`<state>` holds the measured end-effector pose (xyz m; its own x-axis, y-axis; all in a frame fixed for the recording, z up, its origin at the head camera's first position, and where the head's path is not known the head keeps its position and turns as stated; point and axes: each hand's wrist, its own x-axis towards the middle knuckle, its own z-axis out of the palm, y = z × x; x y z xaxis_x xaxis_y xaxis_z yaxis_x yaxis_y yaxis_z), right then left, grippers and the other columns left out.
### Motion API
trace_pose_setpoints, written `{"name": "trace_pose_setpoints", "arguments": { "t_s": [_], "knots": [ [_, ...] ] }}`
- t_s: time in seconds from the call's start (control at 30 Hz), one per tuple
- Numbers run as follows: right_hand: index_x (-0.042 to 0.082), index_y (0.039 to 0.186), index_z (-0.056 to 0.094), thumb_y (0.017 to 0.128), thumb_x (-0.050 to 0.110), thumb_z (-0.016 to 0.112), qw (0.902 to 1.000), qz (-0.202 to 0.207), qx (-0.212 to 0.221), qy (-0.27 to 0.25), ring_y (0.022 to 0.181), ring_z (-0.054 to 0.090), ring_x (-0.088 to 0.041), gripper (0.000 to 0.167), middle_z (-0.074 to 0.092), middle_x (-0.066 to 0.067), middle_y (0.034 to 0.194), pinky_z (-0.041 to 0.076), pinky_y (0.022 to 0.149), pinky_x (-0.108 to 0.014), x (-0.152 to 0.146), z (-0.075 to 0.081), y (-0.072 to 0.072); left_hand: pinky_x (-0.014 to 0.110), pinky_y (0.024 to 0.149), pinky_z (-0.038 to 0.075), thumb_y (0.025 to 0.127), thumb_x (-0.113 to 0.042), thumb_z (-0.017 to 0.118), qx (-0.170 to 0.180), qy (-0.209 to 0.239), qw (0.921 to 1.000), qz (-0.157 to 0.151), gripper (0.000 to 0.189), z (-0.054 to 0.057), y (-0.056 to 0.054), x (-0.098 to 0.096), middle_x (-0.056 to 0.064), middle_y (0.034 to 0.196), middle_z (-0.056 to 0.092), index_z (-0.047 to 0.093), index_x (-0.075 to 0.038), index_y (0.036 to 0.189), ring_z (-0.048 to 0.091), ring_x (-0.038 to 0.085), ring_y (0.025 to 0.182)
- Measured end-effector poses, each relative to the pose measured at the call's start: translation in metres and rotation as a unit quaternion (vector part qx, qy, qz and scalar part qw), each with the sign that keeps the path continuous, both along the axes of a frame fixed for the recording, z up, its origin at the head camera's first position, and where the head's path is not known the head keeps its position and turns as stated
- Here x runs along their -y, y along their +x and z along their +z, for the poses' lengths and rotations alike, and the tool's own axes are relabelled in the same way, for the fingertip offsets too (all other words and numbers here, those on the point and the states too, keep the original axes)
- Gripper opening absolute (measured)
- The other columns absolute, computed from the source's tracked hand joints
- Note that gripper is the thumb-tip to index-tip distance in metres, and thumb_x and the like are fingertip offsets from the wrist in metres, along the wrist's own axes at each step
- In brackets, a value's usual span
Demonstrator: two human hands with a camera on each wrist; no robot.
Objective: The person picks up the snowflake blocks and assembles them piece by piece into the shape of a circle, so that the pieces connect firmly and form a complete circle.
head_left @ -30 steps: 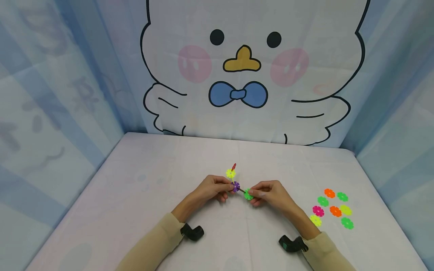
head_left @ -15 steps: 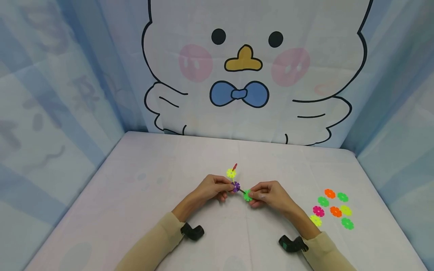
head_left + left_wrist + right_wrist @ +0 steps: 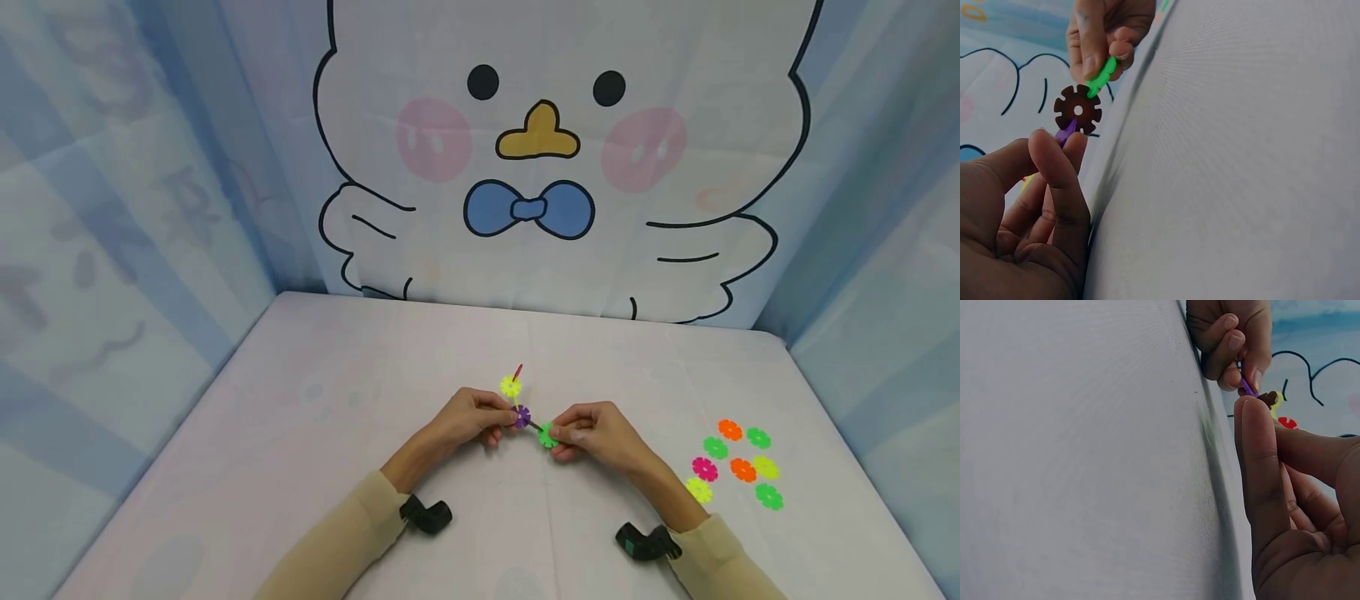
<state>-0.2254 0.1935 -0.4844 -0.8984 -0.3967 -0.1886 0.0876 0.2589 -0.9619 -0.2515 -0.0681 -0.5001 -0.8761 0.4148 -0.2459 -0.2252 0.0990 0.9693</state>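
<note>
My left hand (image 3: 480,415) pinches a purple notched plastic disc (image 3: 522,416) between thumb and fingers. A brown notched disc (image 3: 1077,109) with a round centre hole joins the purple one to a green disc (image 3: 1103,76). My right hand (image 3: 596,429) pinches that green disc at its outer edge, and its slot meets the brown disc's rim. Beyond the purple disc the chain runs on to a yellow disc (image 3: 511,386) and a red disc (image 3: 517,372) at its far end. In the right wrist view the fingers hide the green disc.
Loose flower-shaped discs lie on the table at the right: several green ones (image 3: 768,497), orange ones (image 3: 743,470), yellow ones (image 3: 700,490) and a pink one (image 3: 705,468). A white cloth covers the table (image 3: 337,358). A printed curtain (image 3: 540,267) hangs behind it.
Both hands keep their grips almost in place. The green disc and the right fingertips have shifted very slightly left toward the brown disc; the red disc at the top has turned more edge-on.
</note>
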Motion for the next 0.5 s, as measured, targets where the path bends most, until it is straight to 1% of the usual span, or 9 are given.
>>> {"name": "trace_pose_setpoints", "arguments": {
  "t_s": [0.1,0.3,0.5],
  "knots": [
    [-0.016,0.112,0.067,0.100,0.006,0.071,1.0000,0.002,0.000,-0.002,0.074,0.079,-0.013,0.025,0.080,-0.011,0.087,0.067,0.073,-0.032,0.0003,-0.0006,-0.0004,0.019,0.056,0.054,0.096,-0.011,0.078,-0.001,-0.002,1.0000,0.004,0.015,-0.0010,0.0000,-0.0001,0.001,0.084,0.078,0.076,0.000,0.105,0.061,0.005,0.059],
    [-0.017,0.112,0.067,0.101,0.006,0.070,0.9999,0.008,-0.006,-0.008,0.073,0.079,-0.012,0.026,0.079,-0.014,0.088,0.067,0.074,-0.031,0.0001,-0.0013,-0.0011,0.019,0.056,0.054,0.095,-0.012,0.079,-0.001,-0.005,1.0000,0.007,0.017,-0.0009,0.0002,0.0000,0.001,0.082,0.077,0.076,0.002,0.106,0.061,0.005,0.059],
    [-0.017,0.110,0.066,0.101,0.005,0.070,0.9999,0.010,-0.008,-0.009,0.072,0.078,-0.011,0.024,0.078,-0.009,0.084,0.067,0.072,-0.029,0.0010,-0.0005,-0.0033,0.019,0.057,0.054,0.097,-0.011,0.077,-0.011,-0.002,0.9999,-0.003,0.017,0.0004,-0.0005,0.0005,0.002,0.083,0.078,0.075,0.003,0.106,0.060,0.004,0.059]
  ]
}}
